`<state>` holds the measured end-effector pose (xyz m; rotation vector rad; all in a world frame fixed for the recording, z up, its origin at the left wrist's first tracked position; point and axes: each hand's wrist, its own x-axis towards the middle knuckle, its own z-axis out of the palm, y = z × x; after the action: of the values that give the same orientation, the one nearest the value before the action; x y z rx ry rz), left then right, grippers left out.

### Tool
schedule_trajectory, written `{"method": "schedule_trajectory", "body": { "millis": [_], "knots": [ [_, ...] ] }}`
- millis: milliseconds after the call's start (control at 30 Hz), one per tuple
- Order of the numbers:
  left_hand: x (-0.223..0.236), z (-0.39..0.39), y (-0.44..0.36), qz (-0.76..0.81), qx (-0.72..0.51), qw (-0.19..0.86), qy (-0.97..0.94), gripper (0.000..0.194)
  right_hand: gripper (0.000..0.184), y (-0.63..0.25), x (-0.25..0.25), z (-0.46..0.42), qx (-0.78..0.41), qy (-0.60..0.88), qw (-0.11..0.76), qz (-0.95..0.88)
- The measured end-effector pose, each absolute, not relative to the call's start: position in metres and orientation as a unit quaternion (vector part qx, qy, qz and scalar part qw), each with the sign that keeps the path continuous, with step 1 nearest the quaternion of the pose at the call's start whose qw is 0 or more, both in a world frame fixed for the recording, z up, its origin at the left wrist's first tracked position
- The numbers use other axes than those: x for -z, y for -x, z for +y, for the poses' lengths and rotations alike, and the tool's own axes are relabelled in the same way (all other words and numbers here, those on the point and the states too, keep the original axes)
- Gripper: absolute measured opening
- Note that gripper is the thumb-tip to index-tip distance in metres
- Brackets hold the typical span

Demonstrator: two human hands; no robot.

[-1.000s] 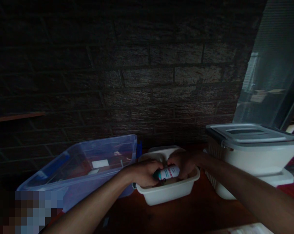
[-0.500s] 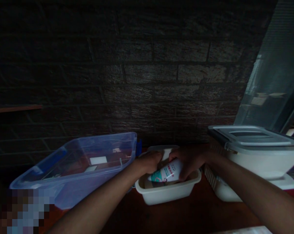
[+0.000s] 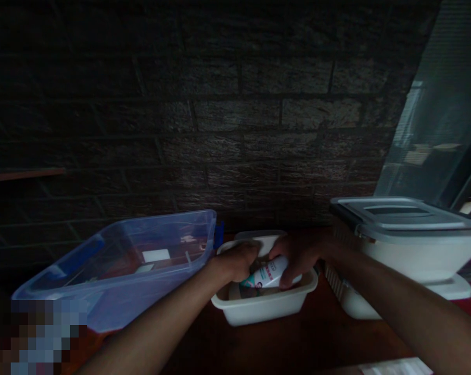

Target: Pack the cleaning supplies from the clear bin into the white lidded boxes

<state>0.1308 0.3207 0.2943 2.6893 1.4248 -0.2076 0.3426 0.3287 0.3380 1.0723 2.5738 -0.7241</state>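
Note:
A small cream-coloured basin [image 3: 264, 308] stands on the dark reddish table. Inside it lies a white bottle [image 3: 269, 273] with red lettering and a teal band, tilted with its teal end towards the left. My right hand [image 3: 297, 258] reaches over the basin's right side, with thumb and fingers closed around the bottle's right end. On the left, my left hand [image 3: 237, 262] is down in the basin by the bottle's teal end, its fingers curled. Whatever those fingers may hold is hidden. Shadow covers much of the basin's inside.
To the left sits a clear plastic bin [image 3: 118, 291] with blue latches and some white pieces in it. At right is a white container [image 3: 410, 255] with a grey lid. A dark brick wall [image 3: 235, 114] rises behind. White sheet-like material [image 3: 399, 367] lies at the front edge.
The bottle has sunk slightly to a flatter tilt in the basin, with my right hand still around it. My left hand stays curled beside it. The whole view has shifted a little.

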Motion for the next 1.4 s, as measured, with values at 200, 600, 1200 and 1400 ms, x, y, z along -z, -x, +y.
{"method": "schedule_trajectory", "body": {
  "millis": [200, 600, 1200, 1400],
  "knots": [
    [-0.296, 0.324, -0.123, 0.475, 0.037, 0.068, -0.877, 0.030, 0.061, -0.339, -0.320, 0.325, 0.264, -0.366, 0.065, 0.890],
    [-0.314, 0.253, -0.105, 0.436, -0.191, 0.083, -0.876, 0.031, 0.068, -0.322, -0.297, 0.323, 0.252, -0.347, -0.003, 0.903],
    [-0.284, 0.233, -0.114, 0.475, -0.194, 0.115, -0.851, 0.036, 0.063, -0.323, -0.295, 0.327, 0.197, -0.363, 0.083, 0.907],
    [-0.284, 0.233, -0.120, 0.471, -0.186, 0.140, -0.851, 0.041, 0.062, -0.338, -0.306, 0.317, 0.216, -0.407, -0.037, 0.887]
  ]
}}
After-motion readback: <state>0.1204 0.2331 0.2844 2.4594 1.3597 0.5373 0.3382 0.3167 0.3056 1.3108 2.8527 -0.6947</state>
